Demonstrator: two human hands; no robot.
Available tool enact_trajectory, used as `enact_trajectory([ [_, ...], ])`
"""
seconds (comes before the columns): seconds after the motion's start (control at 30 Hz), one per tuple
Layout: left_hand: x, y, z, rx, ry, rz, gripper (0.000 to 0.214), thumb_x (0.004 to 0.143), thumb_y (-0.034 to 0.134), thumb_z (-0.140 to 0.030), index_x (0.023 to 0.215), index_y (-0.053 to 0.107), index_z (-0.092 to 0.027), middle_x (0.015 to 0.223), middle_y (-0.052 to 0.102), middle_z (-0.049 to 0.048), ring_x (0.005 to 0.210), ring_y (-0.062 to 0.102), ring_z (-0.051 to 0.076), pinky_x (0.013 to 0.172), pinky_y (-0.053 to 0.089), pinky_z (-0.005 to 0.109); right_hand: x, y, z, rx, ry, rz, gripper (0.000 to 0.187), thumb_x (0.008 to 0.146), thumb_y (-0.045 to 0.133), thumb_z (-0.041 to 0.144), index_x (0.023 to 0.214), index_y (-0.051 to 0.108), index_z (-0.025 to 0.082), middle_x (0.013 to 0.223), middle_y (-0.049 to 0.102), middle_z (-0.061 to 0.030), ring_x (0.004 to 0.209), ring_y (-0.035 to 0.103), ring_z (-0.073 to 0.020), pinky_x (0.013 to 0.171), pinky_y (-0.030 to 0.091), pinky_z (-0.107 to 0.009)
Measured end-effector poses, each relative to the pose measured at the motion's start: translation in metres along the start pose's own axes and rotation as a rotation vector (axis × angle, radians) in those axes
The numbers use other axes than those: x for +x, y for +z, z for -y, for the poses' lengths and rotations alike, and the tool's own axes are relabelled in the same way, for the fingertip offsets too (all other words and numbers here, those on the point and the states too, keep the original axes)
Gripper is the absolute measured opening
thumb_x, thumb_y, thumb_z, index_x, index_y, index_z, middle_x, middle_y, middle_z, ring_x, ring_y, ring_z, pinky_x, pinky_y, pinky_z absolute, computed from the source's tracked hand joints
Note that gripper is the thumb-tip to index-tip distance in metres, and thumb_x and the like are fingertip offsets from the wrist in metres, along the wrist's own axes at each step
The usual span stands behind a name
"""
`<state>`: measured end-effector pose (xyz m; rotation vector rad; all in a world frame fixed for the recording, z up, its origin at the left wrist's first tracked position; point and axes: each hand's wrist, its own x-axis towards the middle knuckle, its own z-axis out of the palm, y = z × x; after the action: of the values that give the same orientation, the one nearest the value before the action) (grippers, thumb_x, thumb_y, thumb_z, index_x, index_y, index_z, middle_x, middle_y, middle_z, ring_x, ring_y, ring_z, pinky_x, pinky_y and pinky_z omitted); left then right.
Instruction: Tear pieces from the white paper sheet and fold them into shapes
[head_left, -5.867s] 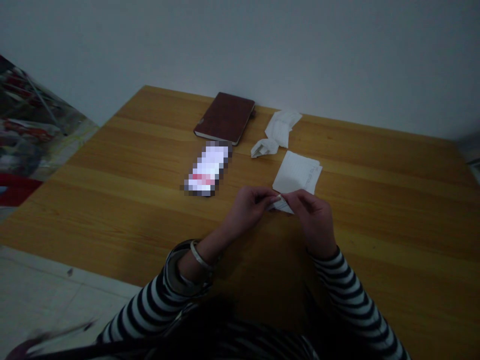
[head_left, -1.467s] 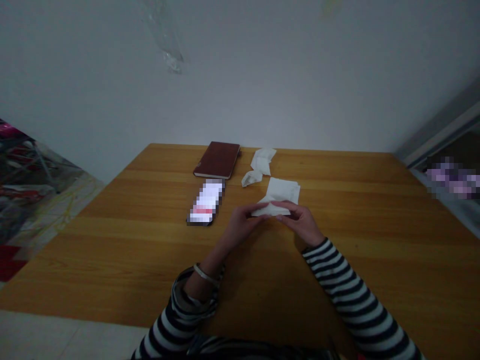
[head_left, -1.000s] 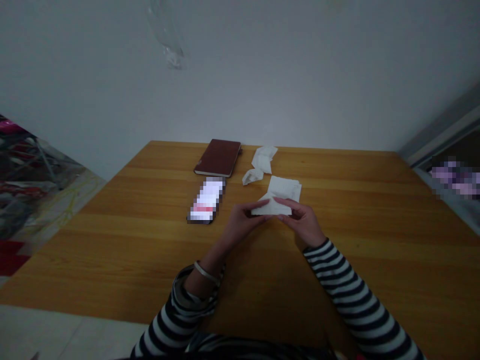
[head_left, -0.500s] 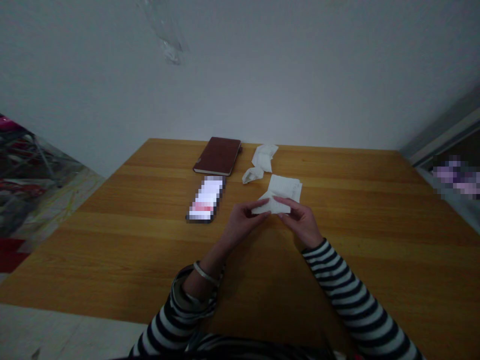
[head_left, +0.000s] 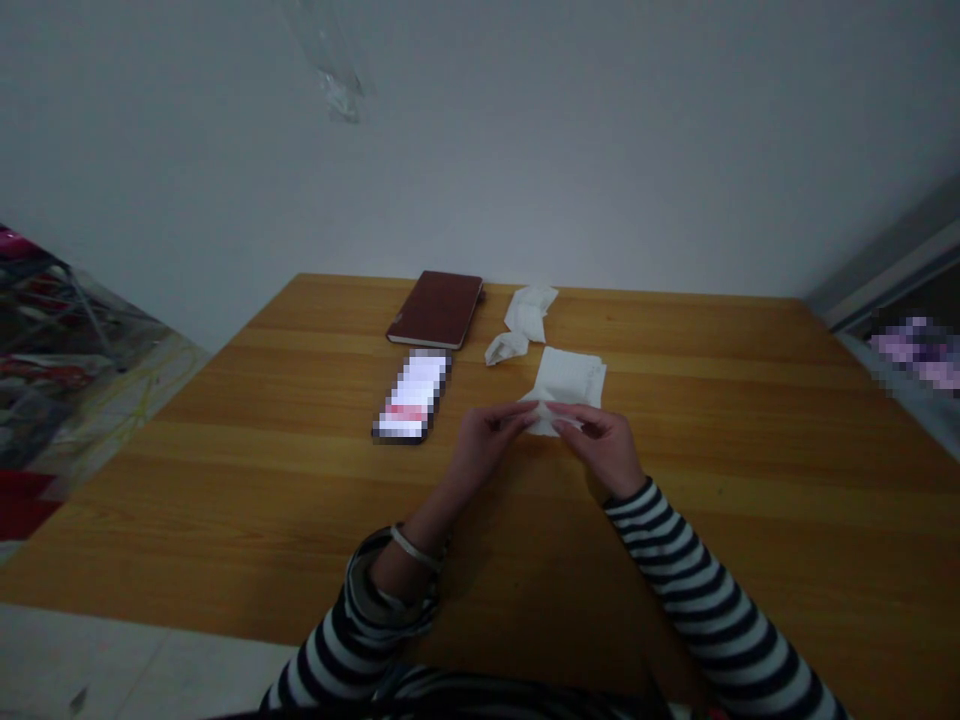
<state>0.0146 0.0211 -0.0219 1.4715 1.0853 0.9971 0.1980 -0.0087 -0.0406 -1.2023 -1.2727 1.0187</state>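
Observation:
Between my two hands is a small piece of white paper [head_left: 541,424], held just above the wooden table. My left hand [head_left: 484,445] pinches its left side between thumb and fingers. On the other side, my right hand [head_left: 606,445] grips it the same way, and the fingertips of both hands nearly meet at the middle. Right behind the held paper lies a flat stack of white paper sheets [head_left: 571,376] with faint marks along its right side. Fingers cover part of the held piece, so its exact shape is hidden.
Farther back lie a creased paper sheet [head_left: 529,312] and a crumpled paper scrap [head_left: 506,348]. A brown notebook [head_left: 436,308] rests at the back left, with a phone [head_left: 412,397] in front of it, its screen lit and blurred. The table [head_left: 262,480] meets a pale wall.
The held paper has tilted or bent between my fingers, and its lower edge now sags a little below the fingertips. Both hands stay in nearly the same place, still pinching it.

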Motion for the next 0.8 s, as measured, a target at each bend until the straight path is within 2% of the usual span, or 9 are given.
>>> enact_trajectory([
  [0.1,0.001,0.002,0.000,-0.085,-0.029,-0.014,0.053,0.078,0.074,-0.033,0.127,0.063,-0.017,0.078,0.075,-0.0001,0.075,0.066,0.017,0.073,0.053,0.028,-0.001,0.001,0.002,-0.034,0.024,-0.065,0.024,0.077,0.074,0.040,0.091,0.079,0.021,0.079,0.076,-0.0053,0.067,0.065,-0.0194,0.065,0.053,-0.034],
  [0.17,0.002,0.003,0.001,-0.181,-0.080,0.006,0.055,0.077,0.074,-0.036,0.126,0.063,-0.015,0.071,0.072,-0.0014,0.067,0.063,0.014,0.067,0.052,0.026,-0.002,0.002,0.004,0.008,0.024,-0.096,0.027,0.076,0.074,0.039,0.096,0.077,0.020,0.075,0.075,-0.0040,0.063,0.063,-0.0174,0.060,0.050,-0.031],
  [0.23,0.001,0.004,0.003,-0.267,-0.127,0.043,0.042,0.076,0.074,-0.041,0.107,0.072,-0.011,0.072,0.071,0.0013,0.066,0.062,0.014,0.066,0.050,0.025,-0.003,0.003,0.006,0.072,0.040,-0.093,0.037,0.078,0.073,0.038,0.110,0.071,0.020,0.071,0.073,-0.0017,0.059,0.061,-0.0151,0.056,0.048,-0.027],
  [0.3,0.000,0.006,0.004,-0.314,-0.184,0.049,0.034,0.076,0.074,-0.044,0.083,0.074,-0.010,0.070,0.070,0.0033,0.064,0.061,0.013,0.062,0.048,0.024,-0.003,0.004,0.007,0.118,0.050,-0.077,0.043,0.081,0.070,0.038,0.119,0.065,0.020,0.066,0.070,0.0011,0.054,0.058,-0.0130,0.052,0.045,-0.024],
  [0.4,-0.003,0.009,0.003,-0.332,-0.259,0.020,0.033,0.073,0.076,-0.044,0.072,0.072,-0.011,0.065,0.069,0.0027,0.057,0.057,0.012,0.055,0.042,0.022,-0.004,0.009,0.007,0.102,0.022,-0.097,0.041,0.080,0.071,0.037,0.117,0.065,0.020,0.066,0.066,0.0023,0.055,0.057,-0.0123,0.052,0.045,-0.024],
  [0.5,-0.005,0.013,0.001,-0.300,-0.250,0.003,0.030,0.069,0.080,-0.039,0.077,0.075,-0.011,0.066,0.070,0.0024,0.057,0.057,0.012,0.054,0.041,0.022,-0.004,0.014,0.006,0.064,0.025,-0.118,0.044,0.073,0.077,0.035,0.113,0.065,0.020,0.072,0.068,0.0003,0.065,0.063,-0.0161,0.058,0.051,-0.027],
  [0.67,-0.005,0.016,0.004,-0.232,-0.202,-0.079,0.033,0.065,0.083,-0.035,0.087,0.077,-0.011,0.072,0.073,0.0035,0.062,0.060,0.014,0.057,0.044,0.022,-0.006,0.018,0.005,0.089,0.106,-0.051,0.054,0.068,0.080,0.035,0.117,0.062,0.020,0.077,0.074,-0.0020,0.068,0.069,-0.0191,0.060,0.055,-0.029],
  [0.73,-0.004,0.016,0.006,-0.221,-0.161,-0.114,0.037,0.067,0.082,-0.036,0.093,0.076,-0.011,0.078,0.074,0.0049,0.065,0.062,0.015,0.060,0.046,0.023,-0.006,0.016,0.005,0.085,0.095,-0.048,0.051,0.071,0.077,0.034,0.118,0.062,0.020,0.076,0.073,-0.0010,0.065,0.068,-0.0177,0.058,0.054,-0.028],
  [0.8,-0.004,0.015,0.007,-0.280,-0.137,-0.090,0.040,0.071,0.079,-0.037,0.101,0.075,-0.012,0.083,0.075,0.0058,0.069,0.064,0.016,0.065,0.050,0.025,-0.005,0.013,0.006,0.090,0.072,-0.047,0.045,0.079,0.070,0.036,0.120,0.061,0.020,0.068,0.069,0.0015,0.058,0.063,-0.0154,0.054,0.053,-0.027],
])
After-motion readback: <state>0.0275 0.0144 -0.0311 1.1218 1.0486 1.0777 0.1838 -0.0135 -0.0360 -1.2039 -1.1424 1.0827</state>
